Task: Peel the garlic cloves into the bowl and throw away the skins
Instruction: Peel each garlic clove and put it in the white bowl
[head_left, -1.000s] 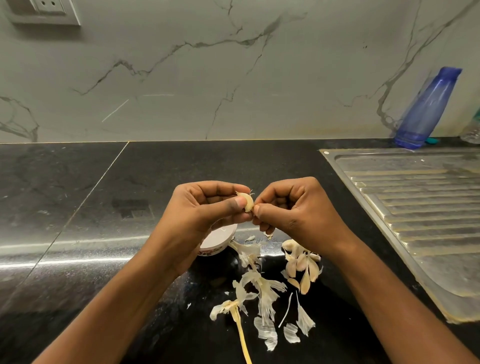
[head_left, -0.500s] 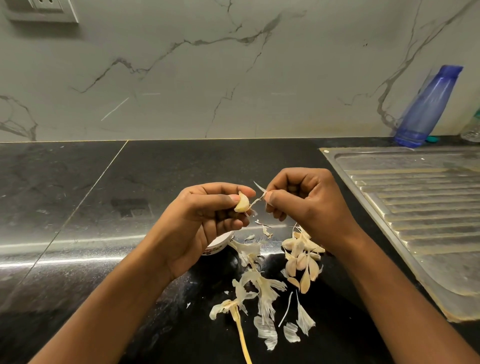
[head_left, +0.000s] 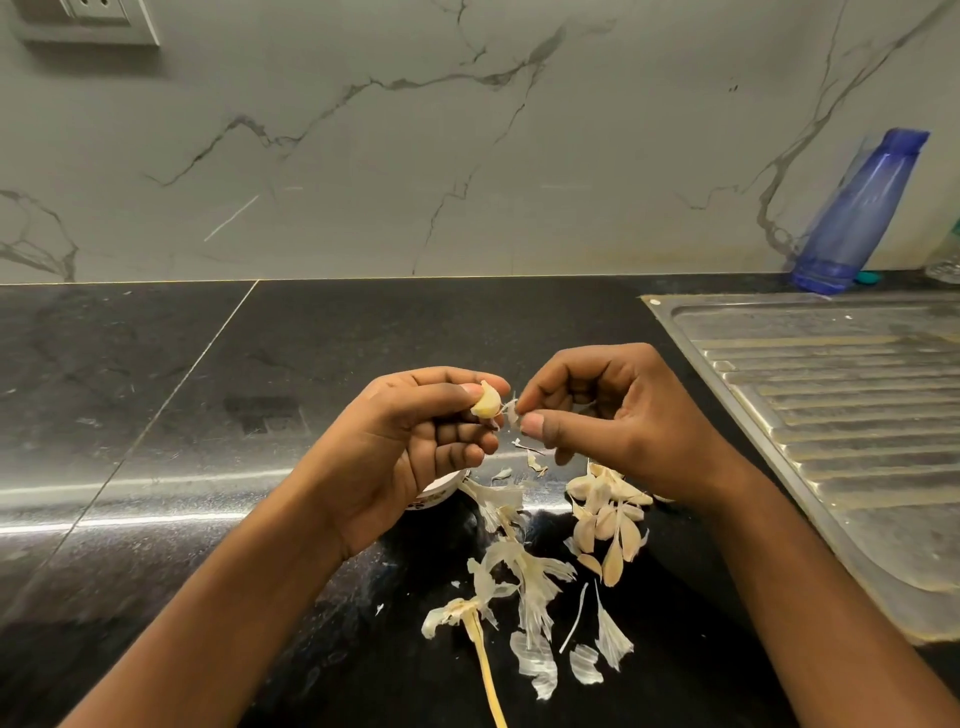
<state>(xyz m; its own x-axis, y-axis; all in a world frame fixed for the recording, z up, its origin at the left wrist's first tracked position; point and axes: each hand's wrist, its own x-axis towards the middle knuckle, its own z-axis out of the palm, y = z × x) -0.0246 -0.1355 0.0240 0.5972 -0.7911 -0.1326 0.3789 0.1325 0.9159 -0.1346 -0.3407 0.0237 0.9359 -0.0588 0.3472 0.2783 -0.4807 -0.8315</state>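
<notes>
Here the left hand (head_left: 410, 441) pinches the garlic clove (head_left: 486, 401) mid-frame, steadying it so the right hand (head_left: 613, 415) can nip a skin flake (head_left: 513, 414). Bowl (head_left: 434, 493) waits beneath, mostly hidden; skins (head_left: 524, 582) litter lower centre.

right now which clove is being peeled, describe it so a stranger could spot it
Start at the black countertop, left of the steel drainboard. Above it, the left hand pinches one garlic clove at its fingertips. Unlike the cloves lying in a pile below, it is off the counter, pale yellow and mostly bare.
</notes>
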